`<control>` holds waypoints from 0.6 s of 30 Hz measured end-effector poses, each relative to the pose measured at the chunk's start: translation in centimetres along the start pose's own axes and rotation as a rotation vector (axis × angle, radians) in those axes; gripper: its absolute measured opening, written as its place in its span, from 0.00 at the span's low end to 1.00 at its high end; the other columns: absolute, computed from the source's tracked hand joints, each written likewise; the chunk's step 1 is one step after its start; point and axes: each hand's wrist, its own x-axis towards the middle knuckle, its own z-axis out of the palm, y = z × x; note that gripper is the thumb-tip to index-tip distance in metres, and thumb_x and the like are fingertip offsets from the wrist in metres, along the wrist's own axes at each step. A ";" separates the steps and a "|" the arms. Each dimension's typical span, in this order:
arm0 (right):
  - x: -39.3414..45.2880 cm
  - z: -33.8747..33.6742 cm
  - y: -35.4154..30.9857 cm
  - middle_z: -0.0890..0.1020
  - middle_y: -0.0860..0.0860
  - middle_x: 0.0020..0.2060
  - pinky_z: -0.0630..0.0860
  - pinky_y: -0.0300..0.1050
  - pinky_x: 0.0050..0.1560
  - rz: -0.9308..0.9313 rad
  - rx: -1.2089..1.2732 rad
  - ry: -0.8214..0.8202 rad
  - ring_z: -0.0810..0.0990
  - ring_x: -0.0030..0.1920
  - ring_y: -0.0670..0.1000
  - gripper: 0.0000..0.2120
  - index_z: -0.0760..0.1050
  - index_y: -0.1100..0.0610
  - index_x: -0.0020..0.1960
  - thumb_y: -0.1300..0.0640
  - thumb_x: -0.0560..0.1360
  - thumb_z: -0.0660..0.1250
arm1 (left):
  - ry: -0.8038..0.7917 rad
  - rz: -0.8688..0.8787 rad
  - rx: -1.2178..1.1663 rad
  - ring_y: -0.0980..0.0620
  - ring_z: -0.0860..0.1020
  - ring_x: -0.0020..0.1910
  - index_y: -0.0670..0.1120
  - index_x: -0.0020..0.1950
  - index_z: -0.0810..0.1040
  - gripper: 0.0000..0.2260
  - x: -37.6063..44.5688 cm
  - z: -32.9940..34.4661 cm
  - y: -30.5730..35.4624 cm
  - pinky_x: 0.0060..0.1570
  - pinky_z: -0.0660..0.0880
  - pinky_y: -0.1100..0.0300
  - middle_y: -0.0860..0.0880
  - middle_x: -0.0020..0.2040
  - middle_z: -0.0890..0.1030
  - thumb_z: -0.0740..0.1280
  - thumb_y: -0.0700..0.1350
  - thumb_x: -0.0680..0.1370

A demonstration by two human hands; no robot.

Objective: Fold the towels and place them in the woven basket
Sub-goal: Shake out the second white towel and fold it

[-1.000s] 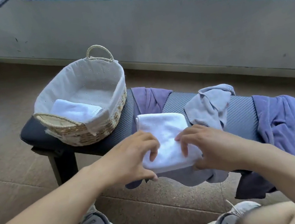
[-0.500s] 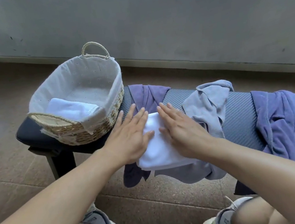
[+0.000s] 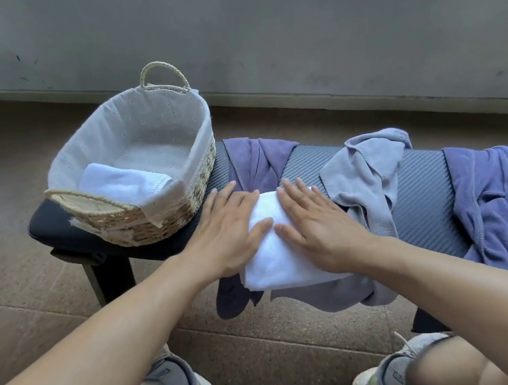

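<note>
A folded white towel [image 3: 275, 261] lies on the dark bench [image 3: 423, 201], on top of a grey towel. My left hand [image 3: 229, 231] presses flat on the white towel's left side, fingers straight. My right hand [image 3: 312, 223] presses flat on its right side. The woven basket [image 3: 153, 226] with a pale cloth liner stands on the bench's left end. One folded white towel [image 3: 121, 185] lies inside it at the near left.
A crumpled grey towel [image 3: 371, 176] lies right of my hands. A purple towel [image 3: 255, 162] lies behind the white one, and another purple towel [image 3: 492, 201] hangs over the bench at the right. A concrete wall runs behind the bench. My shoes are on the floor below.
One second ago both hands gripped the near edge of the white towel. They folded it over and now lie flat on top of it, smoothing it.
</note>
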 end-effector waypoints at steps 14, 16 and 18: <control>-0.6 -4.9 1.5 0.72 0.47 0.72 0.57 0.52 0.69 0.233 -0.078 0.105 0.65 0.72 0.54 0.36 0.60 0.45 0.79 0.31 0.75 0.62 | -0.003 -0.061 -0.120 0.49 0.66 0.60 0.56 0.51 0.78 0.13 3.3 -3.3 -0.1 0.64 0.63 0.53 0.54 0.50 0.72 0.73 0.61 0.73; -0.6 -5.2 1.7 0.71 0.47 0.72 0.57 0.51 0.70 0.189 0.023 0.143 0.63 0.73 0.52 0.38 0.60 0.44 0.79 0.32 0.74 0.66 | 0.040 -0.029 -0.200 0.51 0.69 0.54 0.56 0.44 0.76 0.11 3.1 -3.7 0.3 0.57 0.67 0.56 0.57 0.46 0.73 0.76 0.57 0.70; -0.7 -5.7 2.0 0.71 0.46 0.72 0.59 0.50 0.71 0.165 0.153 0.156 0.64 0.73 0.51 0.41 0.60 0.43 0.79 0.33 0.71 0.71 | 0.042 -0.018 -0.342 0.54 0.74 0.46 0.53 0.42 0.76 0.12 2.8 -4.3 0.7 0.47 0.71 0.58 0.57 0.43 0.77 0.78 0.52 0.69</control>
